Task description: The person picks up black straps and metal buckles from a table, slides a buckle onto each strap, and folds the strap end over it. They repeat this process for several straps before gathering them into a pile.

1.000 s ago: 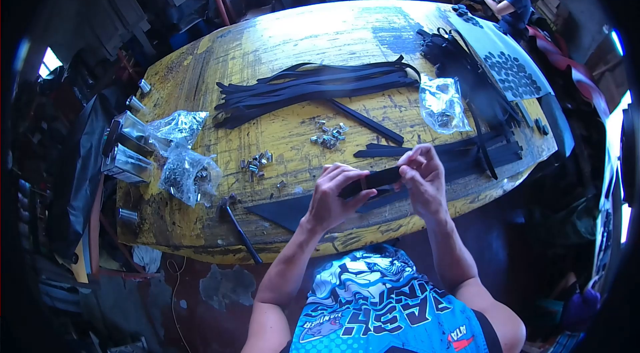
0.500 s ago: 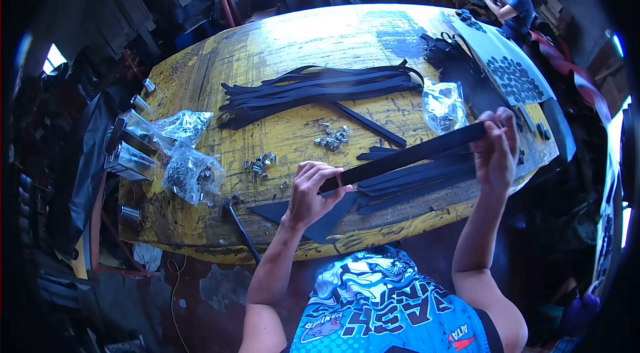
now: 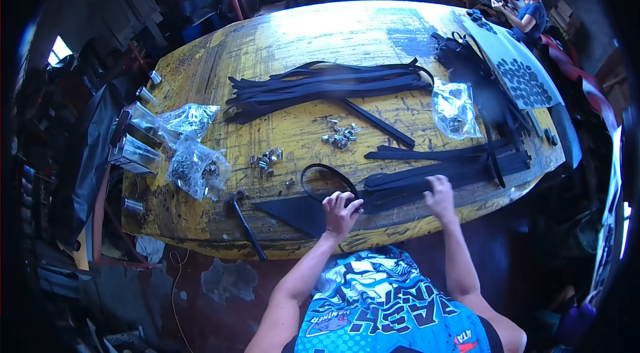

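My left hand (image 3: 341, 213) is closed on a black strap (image 3: 316, 168), which curves up in a loop beyond the fingers. My right hand (image 3: 440, 201) hovers over or touches a stack of flat black strips (image 3: 420, 177), its fingers apart and nothing visible in them. Under my left hand lies a dark flat sheet (image 3: 283, 213) with a pointed end. Small shiny metal pieces sit in two heaps, one nearer (image 3: 267, 160) and one farther (image 3: 341, 135). A hammer (image 3: 247, 226) rests at the table's front edge.
A big bundle of black straps (image 3: 327, 86) crosses the middle of the yellow table (image 3: 267, 40). Clear plastic bags (image 3: 197, 170) and metal tins (image 3: 135, 154) stand left. Another bag (image 3: 455, 110) and a sheet with dark discs (image 3: 523, 83) lie right. A person (image 3: 530, 13) works at the back.
The strap was stretched between both hands and is now looped in my left hand. My right hand has let go and moved down and left. Both hands are lower.
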Tool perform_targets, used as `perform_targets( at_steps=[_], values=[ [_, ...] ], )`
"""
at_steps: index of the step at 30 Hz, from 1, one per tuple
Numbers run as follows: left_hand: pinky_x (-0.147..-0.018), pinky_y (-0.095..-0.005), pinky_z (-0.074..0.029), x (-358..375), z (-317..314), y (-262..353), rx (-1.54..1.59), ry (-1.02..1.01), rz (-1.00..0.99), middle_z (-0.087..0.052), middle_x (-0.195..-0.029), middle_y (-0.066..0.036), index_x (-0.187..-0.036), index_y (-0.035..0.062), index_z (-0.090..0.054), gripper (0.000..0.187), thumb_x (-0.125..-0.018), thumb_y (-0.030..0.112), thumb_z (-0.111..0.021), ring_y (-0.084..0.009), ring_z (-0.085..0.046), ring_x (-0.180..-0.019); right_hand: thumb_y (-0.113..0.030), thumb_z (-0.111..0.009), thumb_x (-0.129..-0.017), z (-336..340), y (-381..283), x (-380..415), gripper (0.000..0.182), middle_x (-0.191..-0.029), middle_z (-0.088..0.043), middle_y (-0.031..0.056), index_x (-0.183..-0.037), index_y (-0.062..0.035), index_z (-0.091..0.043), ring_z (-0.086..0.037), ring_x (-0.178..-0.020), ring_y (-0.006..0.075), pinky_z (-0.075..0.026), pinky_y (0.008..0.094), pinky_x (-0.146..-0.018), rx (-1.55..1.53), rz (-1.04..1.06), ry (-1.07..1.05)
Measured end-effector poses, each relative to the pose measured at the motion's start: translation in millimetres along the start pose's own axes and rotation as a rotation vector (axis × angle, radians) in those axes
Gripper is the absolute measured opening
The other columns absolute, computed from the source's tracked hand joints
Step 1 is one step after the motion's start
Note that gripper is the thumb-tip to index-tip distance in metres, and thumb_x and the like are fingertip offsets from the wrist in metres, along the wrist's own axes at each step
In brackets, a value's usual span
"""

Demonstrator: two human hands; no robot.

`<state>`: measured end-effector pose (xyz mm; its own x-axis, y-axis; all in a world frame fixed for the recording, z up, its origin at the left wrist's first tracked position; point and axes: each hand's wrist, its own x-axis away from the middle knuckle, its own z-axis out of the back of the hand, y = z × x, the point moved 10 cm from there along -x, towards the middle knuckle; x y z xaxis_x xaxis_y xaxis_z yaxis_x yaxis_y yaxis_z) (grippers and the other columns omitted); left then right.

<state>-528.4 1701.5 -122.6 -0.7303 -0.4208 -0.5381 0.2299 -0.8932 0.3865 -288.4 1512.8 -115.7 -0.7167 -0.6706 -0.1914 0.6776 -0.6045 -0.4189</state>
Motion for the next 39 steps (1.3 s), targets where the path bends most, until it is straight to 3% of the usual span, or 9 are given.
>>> perform_targets(
  at_steps=[7, 11, 14, 17, 21, 28, 31, 34, 39],
  values=[
    [-0.086, -0.0417, -0.036, 24.7, 2.0, -7.2, -0.048, 0.031, 0.161, -0.049, -0.102, -0.004, -0.118, 0.0231, -0.070, 0.033, -0.085, 0.025, -0.069, -0.0237, -0.047, -0.100, -0.025, -0.075, -0.074, -83.1, -162.1, 30.7, 0.050, -0.124, -0.056, 0.0113, -0.118, -0.0051, -0.062, -0.044, -0.127, 0.0326, -0.033, 0.0470, -0.107, -0.043, 0.484, -0.136],
    [-0.083, -0.0390, -0.041, 30.4, 16.7, -21.2, 0.122, 0.177, 0.231, -0.049, -0.104, -0.008, -0.123, 0.0137, -0.067, 0.038, -0.086, 0.015, -0.068, -0.0257, -0.049, -0.097, -0.016, -0.074, -0.076, -103.8, -182.7, 14.9, 0.031, -0.102, -0.058, 0.0107, -0.103, -0.0061, -0.063, -0.055, -0.108, 0.0338, -0.044, 0.0453, -0.089, -0.206, 0.513, -0.261],
    [-0.084, -0.0374, -0.042, 36.5, 37.1, -45.8, 0.251, 0.284, 0.554, -0.049, -0.102, -0.011, -0.121, 0.0078, -0.068, 0.035, -0.086, 0.011, -0.067, -0.0274, -0.049, -0.096, -0.008, -0.070, -0.077, -114.8, -196.4, 10.9, 0.024, -0.094, -0.059, 0.0139, -0.099, -0.0045, -0.061, -0.060, -0.093, 0.0372, -0.049, 0.0449, -0.076, -0.400, 0.574, -0.477],
    [-0.076, -0.0311, -0.046, 44.8, 54.9, -86.5, 0.329, 0.442, 0.703, -0.059, -0.094, -0.008, -0.113, 0.0054, -0.069, 0.030, -0.084, 0.006, -0.071, -0.0173, -0.054, -0.082, -0.001, -0.064, -0.079, -98.4, -211.3, 14.5, 0.021, -0.084, -0.062, 0.0174, -0.099, -0.0029, -0.059, -0.063, -0.082, 0.0404, -0.049, 0.0491, -0.070, -0.437, 0.660, -0.605],
    [-0.069, -0.0202, -0.048, 71.1, 50.1, -169.2, 0.757, 0.654, 0.927, -0.066, -0.088, 0.000, -0.104, 0.0016, -0.067, 0.019, -0.086, -0.002, -0.070, -0.0066, -0.058, -0.074, -0.003, -0.062, -0.081, -73.7, -199.3, 20.0, 0.021, -0.078, -0.063, 0.0198, -0.101, -0.0034, -0.056, -0.063, -0.079, 0.0412, -0.049, 0.0507, -0.067, -0.324, 0.616, -0.733],
    [-0.088, -0.0280, -0.052, 99.8, 22.2, -250.8, 1.113, 0.677, 1.045, -0.067, -0.102, -0.006, -0.106, -0.0004, -0.062, 0.017, -0.089, -0.003, -0.065, -0.0149, -0.063, -0.095, -0.013, -0.061, -0.088, -42.3, -172.9, 30.2, 0.019, -0.082, -0.066, 0.0205, -0.106, -0.0079, -0.055, -0.063, -0.081, 0.0435, -0.049, 0.0515, -0.067, -0.160, 0.466, -0.863],
    [-0.086, -0.0295, -0.054, 77.6, 21.7, -229.5, 1.197, 0.405, 1.012, -0.066, -0.104, -0.006, -0.109, -0.0008, -0.061, 0.019, -0.090, 0.000, -0.066, -0.0149, -0.064, -0.095, -0.017, -0.061, -0.089, -39.6, -147.3, 29.9, 0.029, -0.087, -0.067, 0.0221, -0.117, -0.0139, -0.057, -0.064, -0.085, 0.0431, -0.051, 0.0525, -0.072, -0.124, 0.375, -0.876],
    [-0.073, -0.0255, -0.052, 67.2, 21.2, -210.7, 0.855, 0.034, 0.888, -0.061, -0.095, -0.003, -0.107, 0.0020, -0.061, 0.016, -0.091, 0.003, -0.064, -0.0098, -0.059, -0.084, -0.024, -0.063, -0.088, -29.3, -132.3, 23.3, 0.030, -0.085, -0.068, 0.0179, -0.117, -0.0168, -0.061, -0.066, -0.081, 0.0396, -0.052, 0.0492, -0.069, -0.092, 0.338, -0.804],
    [-0.100, -0.0439, -0.043, 24.4, 71.5, -117.5, 0.062, -0.144, 0.494, -0.061, -0.115, -0.016, -0.114, 0.0025, -0.062, 0.043, -0.073, 0.008, -0.073, -0.0328, -0.057, -0.110, -0.035, -0.062, -0.089, -23.4, -152.9, 27.9, 0.024, -0.084, -0.070, 0.0128, -0.103, -0.0177, -0.070, -0.067, -0.078, 0.0346, -0.053, 0.0442, -0.068, -0.226, 0.365, -0.669]
  ],
)
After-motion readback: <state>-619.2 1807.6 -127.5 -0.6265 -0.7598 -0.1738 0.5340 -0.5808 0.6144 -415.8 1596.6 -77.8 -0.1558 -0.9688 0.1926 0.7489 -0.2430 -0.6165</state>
